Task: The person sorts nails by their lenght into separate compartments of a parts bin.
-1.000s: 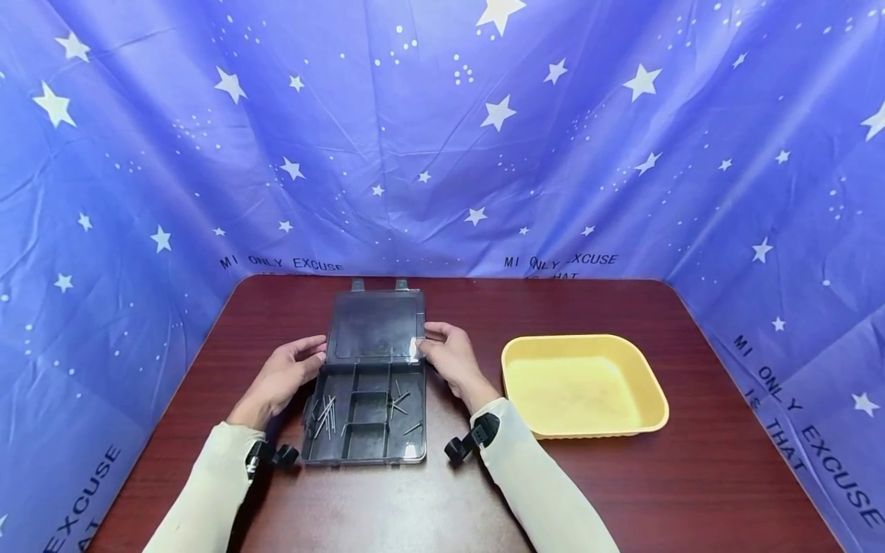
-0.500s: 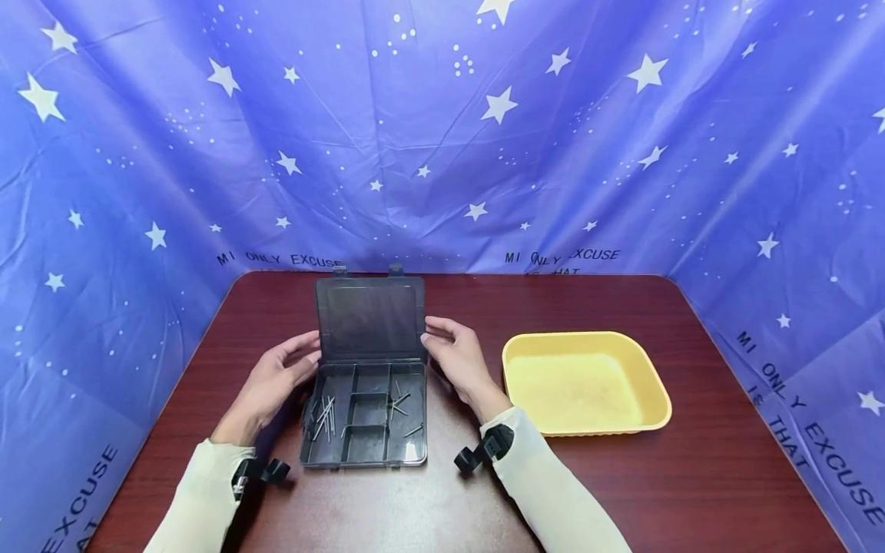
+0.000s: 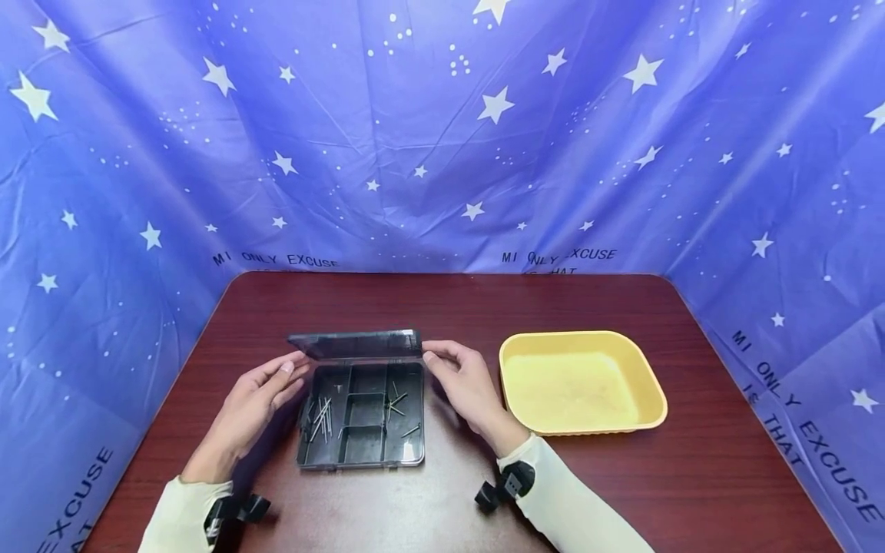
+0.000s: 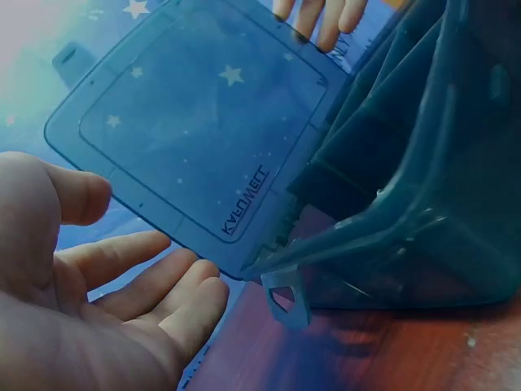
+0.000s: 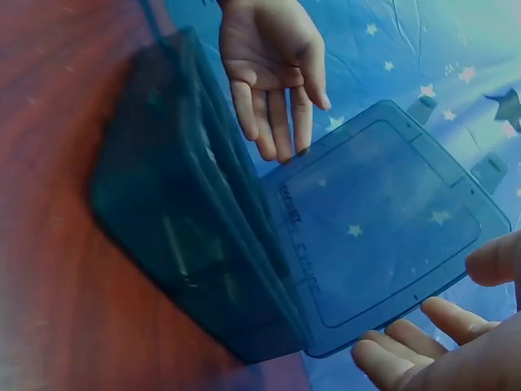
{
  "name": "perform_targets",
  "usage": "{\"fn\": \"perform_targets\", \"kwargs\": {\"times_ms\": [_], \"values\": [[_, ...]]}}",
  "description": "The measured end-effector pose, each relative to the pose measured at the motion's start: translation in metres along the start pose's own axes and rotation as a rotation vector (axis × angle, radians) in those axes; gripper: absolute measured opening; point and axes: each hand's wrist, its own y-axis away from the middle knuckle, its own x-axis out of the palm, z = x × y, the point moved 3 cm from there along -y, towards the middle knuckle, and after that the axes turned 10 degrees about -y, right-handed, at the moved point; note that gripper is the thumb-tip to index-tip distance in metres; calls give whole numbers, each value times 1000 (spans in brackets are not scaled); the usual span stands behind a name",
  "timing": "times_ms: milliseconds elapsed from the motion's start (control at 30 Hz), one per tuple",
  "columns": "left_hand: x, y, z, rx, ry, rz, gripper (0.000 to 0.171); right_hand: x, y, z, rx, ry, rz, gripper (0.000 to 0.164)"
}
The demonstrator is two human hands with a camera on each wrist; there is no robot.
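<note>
A dark translucent compartment box (image 3: 361, 465) lies on the table with its hinged lid (image 3: 362, 346) raised and tipped towards me. Thin metal pieces like nails or screws (image 3: 322, 419) lie in the left compartment, with several shorter ones (image 3: 397, 403) in the right. At the lid's left edge, my left hand (image 3: 242, 415) has its fingertips beside or touching the plastic; its thumb (image 4: 85, 197) overlaps that edge in the left wrist view. Opposite, my right hand (image 3: 473, 388) holds its loosely extended fingers (image 5: 387, 354) at the lid's right edge.
A yellow plastic basin (image 3: 653, 388) stands to the right of my right hand on the dark red wooden table (image 3: 705, 461). Behind the table hangs a blue cloth (image 3: 442, 138) printed with white stars.
The lid has swung from lying back, through near upright, to leaning forward over the box. Both hands have come nearer to me along its sides and the wrists have spread apart.
</note>
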Motion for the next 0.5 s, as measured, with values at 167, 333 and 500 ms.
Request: {"fn": "perform_targets", "kwargs": {"times_ms": [167,333,500], "values": [[2,15,-1,45,38,60,55,-5,21,-3,-10,37,59,30],[2,32,7,21,-41,74,56,-8,37,-11,0,45,210,40],[1,45,17,-32,-289,24,50,-10,46,-19,29,31,345,55]]}}
